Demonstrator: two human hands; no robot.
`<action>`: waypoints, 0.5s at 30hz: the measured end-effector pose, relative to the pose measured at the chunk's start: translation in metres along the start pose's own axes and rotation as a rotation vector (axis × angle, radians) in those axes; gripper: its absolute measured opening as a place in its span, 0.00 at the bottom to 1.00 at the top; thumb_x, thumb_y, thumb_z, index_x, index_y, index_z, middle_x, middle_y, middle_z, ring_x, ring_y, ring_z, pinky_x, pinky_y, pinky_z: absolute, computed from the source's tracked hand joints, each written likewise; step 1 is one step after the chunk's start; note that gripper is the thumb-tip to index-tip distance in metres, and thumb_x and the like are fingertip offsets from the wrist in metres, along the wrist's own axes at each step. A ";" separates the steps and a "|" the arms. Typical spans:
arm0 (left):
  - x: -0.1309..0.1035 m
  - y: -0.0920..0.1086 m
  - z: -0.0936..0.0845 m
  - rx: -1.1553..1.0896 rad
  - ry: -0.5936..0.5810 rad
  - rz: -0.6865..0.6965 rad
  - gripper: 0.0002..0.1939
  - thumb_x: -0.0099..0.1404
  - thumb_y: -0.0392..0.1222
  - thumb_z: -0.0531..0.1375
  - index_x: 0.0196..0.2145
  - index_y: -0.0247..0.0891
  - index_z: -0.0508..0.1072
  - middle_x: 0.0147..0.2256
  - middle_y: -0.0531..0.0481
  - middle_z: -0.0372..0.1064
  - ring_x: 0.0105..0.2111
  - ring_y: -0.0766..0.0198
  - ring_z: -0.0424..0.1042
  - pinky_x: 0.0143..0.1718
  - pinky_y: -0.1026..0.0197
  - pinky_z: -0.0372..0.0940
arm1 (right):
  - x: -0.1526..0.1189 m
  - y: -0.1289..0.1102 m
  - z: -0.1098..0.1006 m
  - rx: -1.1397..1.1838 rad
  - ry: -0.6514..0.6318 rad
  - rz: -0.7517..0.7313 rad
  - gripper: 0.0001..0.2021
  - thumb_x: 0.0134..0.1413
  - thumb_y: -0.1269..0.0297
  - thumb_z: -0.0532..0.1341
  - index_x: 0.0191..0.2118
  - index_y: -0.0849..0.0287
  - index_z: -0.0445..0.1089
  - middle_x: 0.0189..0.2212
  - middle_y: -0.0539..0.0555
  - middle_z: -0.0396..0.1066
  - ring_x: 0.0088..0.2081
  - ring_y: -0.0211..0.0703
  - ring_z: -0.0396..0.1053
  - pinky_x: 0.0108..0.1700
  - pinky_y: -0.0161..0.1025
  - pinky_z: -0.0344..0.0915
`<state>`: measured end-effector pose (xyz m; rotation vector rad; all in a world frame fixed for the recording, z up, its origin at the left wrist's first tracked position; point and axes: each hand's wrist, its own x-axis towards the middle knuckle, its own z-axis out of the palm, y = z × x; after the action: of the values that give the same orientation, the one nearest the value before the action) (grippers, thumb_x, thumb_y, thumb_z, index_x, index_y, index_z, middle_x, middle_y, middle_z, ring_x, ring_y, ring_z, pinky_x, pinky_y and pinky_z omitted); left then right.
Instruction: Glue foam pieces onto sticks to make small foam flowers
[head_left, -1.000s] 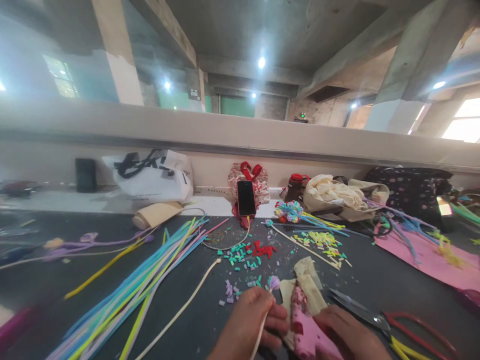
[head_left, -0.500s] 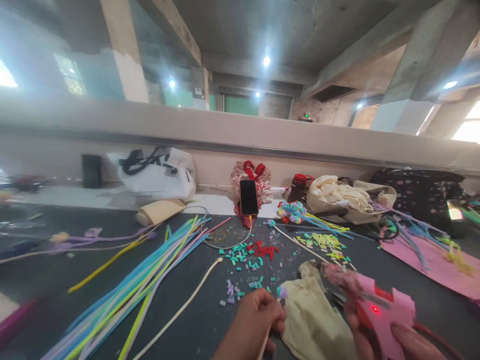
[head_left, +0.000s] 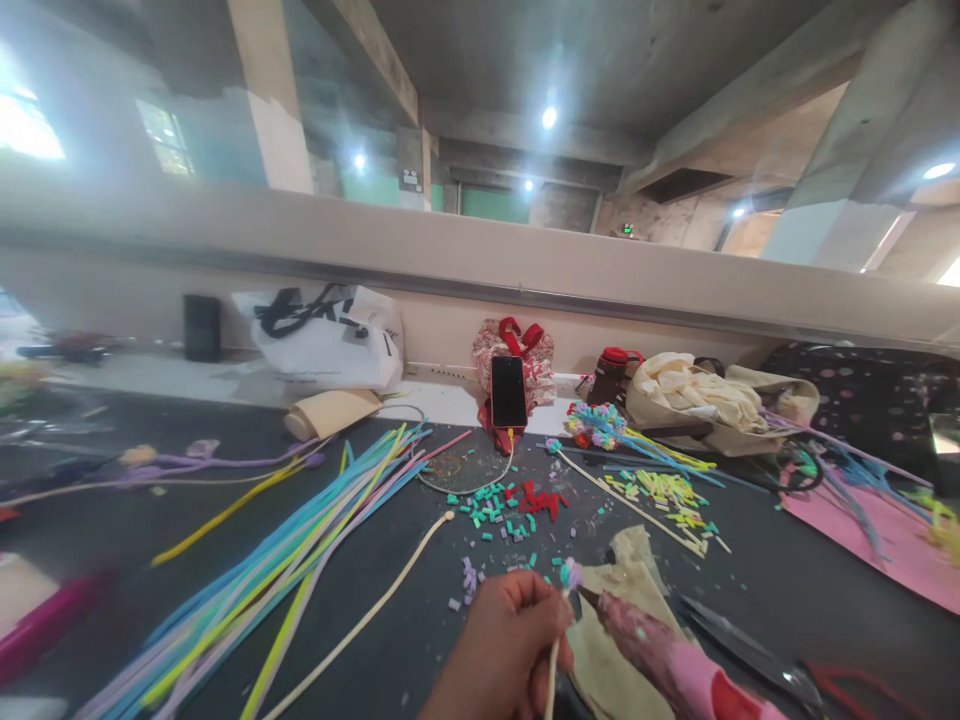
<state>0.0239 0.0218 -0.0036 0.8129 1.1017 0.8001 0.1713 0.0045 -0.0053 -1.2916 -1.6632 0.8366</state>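
My left hand (head_left: 508, 640) is closed in a pinch on a thin cream pipe cleaner stem (head_left: 552, 682). At its top sits a small cluster of teal and lilac pieces (head_left: 571, 573). The dirty nozzle of a pink hot glue gun (head_left: 660, 645) points at that cluster from the right, its tip close beside it; I cannot tell if they touch. My right hand on the gun's handle lies below the frame edge. A beige cloth (head_left: 611, 655) lies under the nozzle. Scissors (head_left: 757, 655) with dark blades rest to the right.
Loose teal pieces (head_left: 489, 505), red pieces (head_left: 544, 500) and yellow pieces (head_left: 660, 488) are scattered ahead. Long coloured pipe cleaners (head_left: 300, 570) lie left, beside a single cream stem (head_left: 375, 618). A phone (head_left: 509, 392) leans against a patterned bag (head_left: 540, 360) at the back.
The glue gun has swung left and down, bringing its nozzle beside the cluster and uncovering the scissors. My right hand has dropped out of view. My left hand keeps its pinch.
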 end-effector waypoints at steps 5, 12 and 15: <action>-0.003 0.001 0.000 -0.045 -0.022 0.028 0.07 0.45 0.43 0.54 0.19 0.37 0.63 0.10 0.58 0.61 0.04 0.76 0.48 0.09 0.71 0.42 | 0.010 0.015 0.015 -0.171 0.232 -0.139 0.26 0.51 0.57 0.47 0.15 0.61 0.75 0.17 0.54 0.73 0.23 0.47 0.73 0.25 0.37 0.65; -0.003 -0.005 -0.005 -0.056 -0.090 0.049 0.10 0.48 0.45 0.56 0.19 0.37 0.63 0.11 0.57 0.63 0.06 0.77 0.50 0.10 0.71 0.41 | 0.015 0.017 -0.003 -0.181 -0.123 -0.128 0.12 0.51 0.61 0.56 0.23 0.53 0.74 0.21 0.52 0.74 0.28 0.49 0.73 0.30 0.39 0.71; -0.002 -0.005 -0.006 -0.052 -0.108 0.051 0.10 0.48 0.46 0.56 0.19 0.37 0.63 0.11 0.57 0.63 0.06 0.77 0.50 0.10 0.71 0.40 | 0.019 0.021 -0.003 -0.167 -0.173 -0.137 0.10 0.51 0.60 0.56 0.24 0.52 0.73 0.22 0.52 0.73 0.29 0.49 0.72 0.32 0.40 0.71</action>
<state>0.0184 0.0185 -0.0088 0.8337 0.9641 0.8154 0.1801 0.0277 -0.0182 -1.2282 -1.9705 0.7584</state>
